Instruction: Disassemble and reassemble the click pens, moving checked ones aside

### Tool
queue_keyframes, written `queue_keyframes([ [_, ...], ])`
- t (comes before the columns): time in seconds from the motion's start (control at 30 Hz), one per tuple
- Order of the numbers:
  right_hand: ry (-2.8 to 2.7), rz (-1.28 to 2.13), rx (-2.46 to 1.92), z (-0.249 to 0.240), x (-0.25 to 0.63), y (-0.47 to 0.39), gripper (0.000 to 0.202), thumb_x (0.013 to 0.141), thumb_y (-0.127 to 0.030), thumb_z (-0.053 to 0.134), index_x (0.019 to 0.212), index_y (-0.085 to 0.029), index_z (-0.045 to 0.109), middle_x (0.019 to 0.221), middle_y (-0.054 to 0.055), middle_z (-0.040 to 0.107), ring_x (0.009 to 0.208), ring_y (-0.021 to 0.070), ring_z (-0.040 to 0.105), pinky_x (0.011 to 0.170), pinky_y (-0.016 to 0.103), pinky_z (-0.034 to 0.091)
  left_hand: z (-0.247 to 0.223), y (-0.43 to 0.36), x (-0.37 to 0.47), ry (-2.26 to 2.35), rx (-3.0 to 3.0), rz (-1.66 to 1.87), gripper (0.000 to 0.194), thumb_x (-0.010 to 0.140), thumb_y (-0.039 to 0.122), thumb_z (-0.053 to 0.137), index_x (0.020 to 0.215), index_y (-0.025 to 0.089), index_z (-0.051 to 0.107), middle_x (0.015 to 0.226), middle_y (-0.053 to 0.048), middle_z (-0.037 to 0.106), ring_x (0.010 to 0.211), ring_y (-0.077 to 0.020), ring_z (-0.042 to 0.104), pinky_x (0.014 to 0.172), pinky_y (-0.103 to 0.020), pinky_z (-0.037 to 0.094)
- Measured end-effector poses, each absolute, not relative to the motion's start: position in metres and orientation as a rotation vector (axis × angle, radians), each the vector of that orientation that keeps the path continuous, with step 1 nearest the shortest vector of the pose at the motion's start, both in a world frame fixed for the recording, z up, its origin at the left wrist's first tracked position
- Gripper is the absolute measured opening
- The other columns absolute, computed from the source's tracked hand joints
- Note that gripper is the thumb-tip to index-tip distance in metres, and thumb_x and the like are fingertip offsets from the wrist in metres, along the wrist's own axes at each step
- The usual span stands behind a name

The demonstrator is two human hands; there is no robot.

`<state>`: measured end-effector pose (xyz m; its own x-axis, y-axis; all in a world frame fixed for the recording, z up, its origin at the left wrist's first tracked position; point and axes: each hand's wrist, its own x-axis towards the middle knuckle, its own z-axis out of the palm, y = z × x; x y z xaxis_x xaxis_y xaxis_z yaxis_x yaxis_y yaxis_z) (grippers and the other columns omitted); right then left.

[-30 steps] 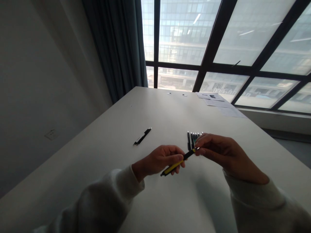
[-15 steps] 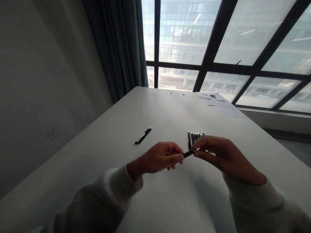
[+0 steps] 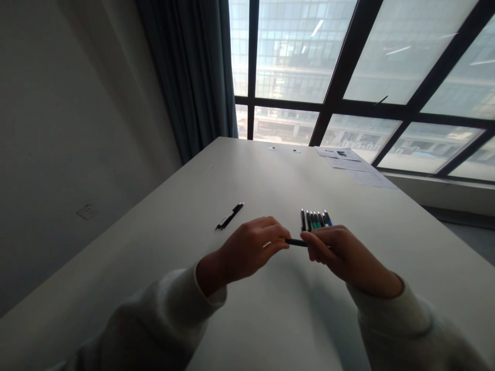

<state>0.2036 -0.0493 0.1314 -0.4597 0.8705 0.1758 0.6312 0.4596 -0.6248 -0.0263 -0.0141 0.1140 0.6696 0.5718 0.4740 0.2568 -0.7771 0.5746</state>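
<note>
A black and yellow pen (image 3: 297, 242) spans the gap between my two hands above the white table (image 3: 247, 185). My left hand (image 3: 255, 245) pinches its yellow end between thumb and fingers. Around the black part, my right hand (image 3: 332, 250) is closed, hiding that end of the pen. Just beyond the right hand lies a row of several pens (image 3: 314, 219), dark with silver tips and some green and blue parts; their near ends are partly covered by the hand. Farther left, black pens (image 3: 230, 216) lie close together at a slant.
Sheets of printed paper (image 3: 344, 158) lie at the far right corner of the table. Two small white pieces with dark marks (image 3: 296, 151) are near the back edge. A dark curtain (image 3: 193, 77) and large windows (image 3: 301, 56) stand behind; a wall runs along the left.
My left hand has turned over from palm-up to knuckles-up and now grips the yellow end. My right hand has shifted its grip on the pen, uncovering more of the row behind.
</note>
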Motion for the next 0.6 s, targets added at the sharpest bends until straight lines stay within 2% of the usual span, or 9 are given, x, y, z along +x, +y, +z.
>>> queue_keyframes([
  [0.1, -2.142, 0.696, -1.247, 0.128, 0.202, -0.048, 0.051, 0.103, -0.045, 0.036, 0.072, -0.018, 0.066, 0.059, 0.002, 0.062, 0.055, 0.0127, 0.056, 0.058, 0.026, 0.043, 0.114, -0.013, -0.028, 0.627, 2.503, 0.945, 0.016, 0.095, 0.023, 0.055, 0.101, 0.013, 0.067, 0.096, -0.01, 0.067, 0.089, -0.0182, 0.061, 0.081, -0.028, 0.046],
  [0.17, -2.103, 0.667, -1.223, 0.129, 0.202, -0.048, 0.039, 0.101, -0.046, 0.044, 0.089, -0.018, 0.067, 0.067, 0.003, 0.064, 0.058, 0.0135, 0.057, 0.056, 0.026, 0.043, 0.114, -0.011, -0.03, 0.638, 2.533, 0.962, 0.015, 0.095, 0.022, 0.056, 0.101, 0.013, 0.066, 0.096, -0.01, 0.068, 0.088, -0.0181, 0.061, 0.08, -0.028, 0.047],
  [0.23, -2.112, 0.611, -1.198, 0.13, 0.203, -0.048, 0.027, 0.096, -0.044, 0.055, 0.095, -0.018, 0.065, 0.07, 0.002, 0.063, 0.059, 0.0132, 0.055, 0.054, 0.025, 0.042, 0.113, -0.009, -0.031, 0.653, 2.556, 0.995, 0.012, 0.094, 0.021, 0.057, 0.099, 0.014, 0.066, 0.095, -0.009, 0.068, 0.087, -0.0182, 0.062, 0.079, -0.029, 0.048],
  [0.33, -2.152, 0.506, -1.165, 0.128, 0.202, -0.049, 0.023, 0.095, -0.038, 0.058, 0.084, -0.018, 0.062, 0.067, 0.001, 0.06, 0.056, 0.0119, 0.051, 0.053, 0.024, 0.039, 0.113, -0.007, -0.031, 0.659, 2.592, 1.077, 0.008, 0.091, 0.016, 0.061, 0.097, 0.014, 0.066, 0.092, -0.008, 0.068, 0.085, -0.0182, 0.062, 0.077, -0.03, 0.05],
  [0.47, -2.136, 0.476, -1.198, 0.12, 0.194, -0.048, 0.035, 0.1, -0.038, 0.048, 0.073, -0.018, 0.059, 0.06, 0.0, 0.059, 0.054, 0.0116, 0.052, 0.055, 0.025, 0.038, 0.113, -0.008, -0.031, 0.658, 2.693, 1.216, 0.005, 0.09, 0.014, 0.062, 0.093, 0.013, 0.066, 0.087, -0.008, 0.069, 0.081, -0.0174, 0.061, 0.074, -0.03, 0.05],
  [0.6, -2.079, 0.65, -1.255, 0.115, 0.184, -0.047, 0.05, 0.103, -0.042, 0.038, 0.062, -0.018, 0.055, 0.05, -0.001, 0.055, 0.047, 0.0106, 0.052, 0.054, 0.025, 0.039, 0.115, -0.008, -0.032, 0.65, 2.781, 1.357, 0.007, 0.09, 0.012, 0.061, 0.087, 0.013, 0.066, 0.082, -0.006, 0.069, 0.076, -0.0167, 0.059, 0.073, -0.031, 0.049],
])
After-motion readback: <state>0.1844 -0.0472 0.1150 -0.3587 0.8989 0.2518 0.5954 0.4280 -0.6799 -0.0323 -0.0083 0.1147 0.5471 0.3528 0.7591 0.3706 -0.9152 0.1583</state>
